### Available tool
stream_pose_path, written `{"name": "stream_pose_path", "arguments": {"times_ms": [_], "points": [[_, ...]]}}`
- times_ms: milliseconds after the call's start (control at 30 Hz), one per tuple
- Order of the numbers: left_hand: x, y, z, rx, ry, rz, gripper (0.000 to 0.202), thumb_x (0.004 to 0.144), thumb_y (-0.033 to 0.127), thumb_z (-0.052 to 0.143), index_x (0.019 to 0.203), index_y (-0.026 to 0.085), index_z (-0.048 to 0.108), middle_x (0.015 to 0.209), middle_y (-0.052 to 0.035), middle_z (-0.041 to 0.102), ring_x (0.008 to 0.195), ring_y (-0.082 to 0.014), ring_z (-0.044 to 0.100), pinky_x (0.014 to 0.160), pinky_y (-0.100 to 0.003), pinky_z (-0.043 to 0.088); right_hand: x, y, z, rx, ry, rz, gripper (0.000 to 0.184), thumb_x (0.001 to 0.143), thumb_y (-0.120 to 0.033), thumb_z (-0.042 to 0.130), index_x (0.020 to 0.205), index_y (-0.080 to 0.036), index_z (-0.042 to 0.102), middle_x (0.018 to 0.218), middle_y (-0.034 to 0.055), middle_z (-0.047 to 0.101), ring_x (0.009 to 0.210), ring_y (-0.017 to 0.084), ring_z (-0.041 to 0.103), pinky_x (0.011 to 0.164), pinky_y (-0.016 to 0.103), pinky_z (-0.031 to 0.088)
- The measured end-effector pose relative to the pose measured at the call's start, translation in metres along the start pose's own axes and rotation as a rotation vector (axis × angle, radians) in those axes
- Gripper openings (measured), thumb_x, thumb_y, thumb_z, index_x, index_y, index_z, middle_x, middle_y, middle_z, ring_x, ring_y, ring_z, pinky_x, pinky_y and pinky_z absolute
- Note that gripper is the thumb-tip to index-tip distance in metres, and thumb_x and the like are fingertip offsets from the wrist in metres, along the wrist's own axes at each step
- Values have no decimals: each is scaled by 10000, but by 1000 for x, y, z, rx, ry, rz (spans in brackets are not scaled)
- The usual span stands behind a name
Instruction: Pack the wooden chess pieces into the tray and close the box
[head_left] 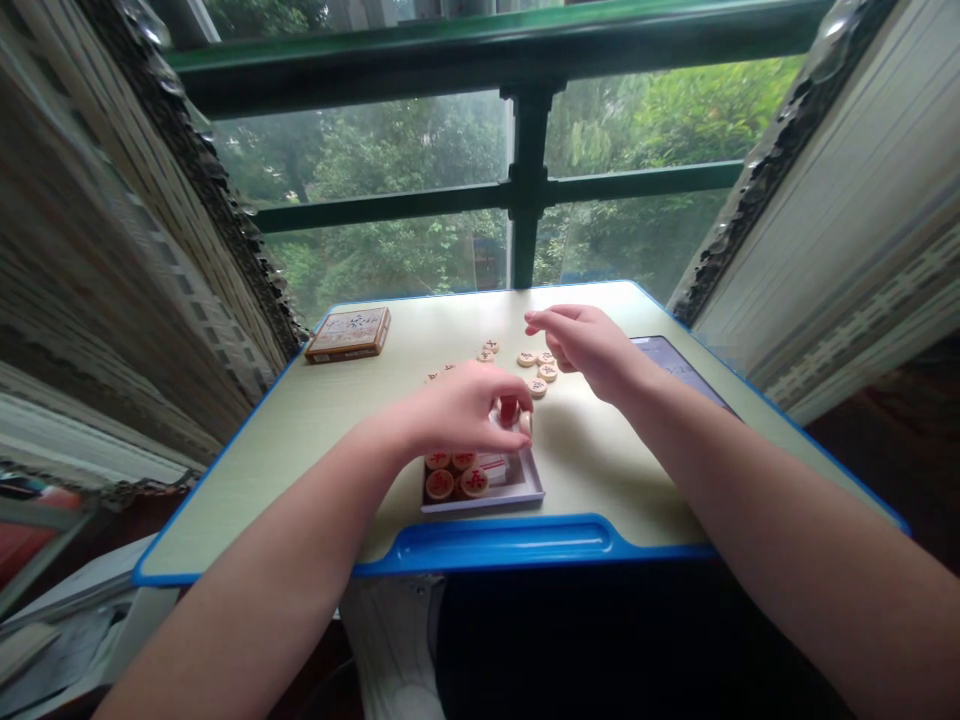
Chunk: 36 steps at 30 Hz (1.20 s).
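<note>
Left hand (480,405) above an open box (484,504), thumb and forefinger pinching a round game piece (526,424), which appears to stand on edge. Beneath the hand, toward the wearer, red-marked pieces (474,483) lie inside the box, mostly to one side. The right hand (581,335), farther out, has its fingers curled inward; whether it grips anything cannot be told. Loose pieces (547,371) lie on the table (622,470) just beside and below it. For good handling, a light pinch on the piece's rim would probably serve best, with the wrist low, the piece turned flat before release, and the palm clear of neighbouring pieces.
</note>
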<state>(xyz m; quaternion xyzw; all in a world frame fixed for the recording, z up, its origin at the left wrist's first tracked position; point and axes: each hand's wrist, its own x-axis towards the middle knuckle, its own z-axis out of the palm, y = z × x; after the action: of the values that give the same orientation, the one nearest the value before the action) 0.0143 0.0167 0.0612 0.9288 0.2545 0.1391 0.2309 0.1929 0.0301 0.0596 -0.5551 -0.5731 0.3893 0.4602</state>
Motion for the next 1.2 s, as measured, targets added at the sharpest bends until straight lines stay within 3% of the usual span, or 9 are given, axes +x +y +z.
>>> {"name": "stream_pose_path", "arguments": {"times_ms": [233,567,733,967,1200], "points": [[-1,6,2,59,-126,-63,142,648,251,640,765,173,622,669,21,604,609,-110,512,550,-217,364,-4,2,6,-166,23,-134,225,746,-344,573,676,-136,617,511,-39,445,476,73,377,450,204,291],[-3,8,0,91,-130,-83,194,640,200,601,832,191,616,719,17,609,646,-123,520,584,-224,377,-4,3,6,-429,58,-267,241,764,-331,533,653,-137,626,558,-7,558,544,103,479,536,222,340],[-3,10,0,70,-120,-91,196,641,202,612,835,187,596,710,18,592,645,-124,515,587,-224,375,-5,4,7,-510,70,-296,240,764,-317,524,663,-136,645,579,1,573,570,109,494,560,226,334],[-1,8,0,59,-151,-83,239,696,364,647,822,161,643,747,-4,605,673,-122,517,620,-230,386,-3,5,6,-515,101,-317,232,763,-292,520,647,-138,649,561,5,576,555,114,486,555,235,327],[-1,-2,-1,85,-181,-38,223,716,328,626,863,181,709,815,-22,646,735,-136,555,671,-231,415,-4,8,6,-547,88,-382,232,769,-299,521,664,-146,662,563,5,582,551,115,482,543,237,312]]}}
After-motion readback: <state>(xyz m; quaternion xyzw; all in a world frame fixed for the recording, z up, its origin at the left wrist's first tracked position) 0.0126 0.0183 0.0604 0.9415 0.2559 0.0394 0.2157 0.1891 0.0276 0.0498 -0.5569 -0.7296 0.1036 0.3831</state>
